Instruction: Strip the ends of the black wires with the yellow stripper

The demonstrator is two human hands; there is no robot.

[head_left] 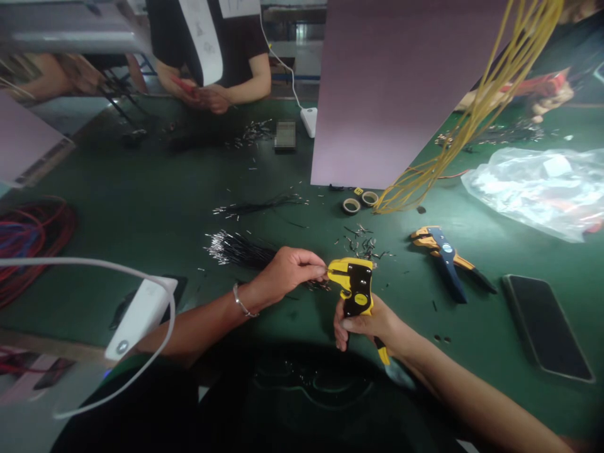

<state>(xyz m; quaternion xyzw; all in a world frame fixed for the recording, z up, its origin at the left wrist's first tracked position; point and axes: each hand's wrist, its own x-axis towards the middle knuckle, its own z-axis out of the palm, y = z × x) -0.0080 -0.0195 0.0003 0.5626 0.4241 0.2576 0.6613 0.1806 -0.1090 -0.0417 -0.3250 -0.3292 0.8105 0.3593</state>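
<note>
My right hand (368,321) is wrapped round the handles of a yellow-and-black wire stripper (359,280), whose jaws point left. Fingers pinched, my left hand (297,270) meets the mouth of that tool; what it pinches is too small to make out and mostly hidden by the fingertips. Just behind the left hand lies a bundle of short black wires (243,247) with bright stripped ends. Small dark offcuts (363,244) are scattered beyond the stripper.
A second stripper (441,258) and a phone (547,327) lie on the right. Tape rolls (351,206) sit below a pale upright panel (391,88), beside hanging yellow wires (438,157). A white power strip (141,318) and cable are at left. Co-workers (212,56) sit opposite.
</note>
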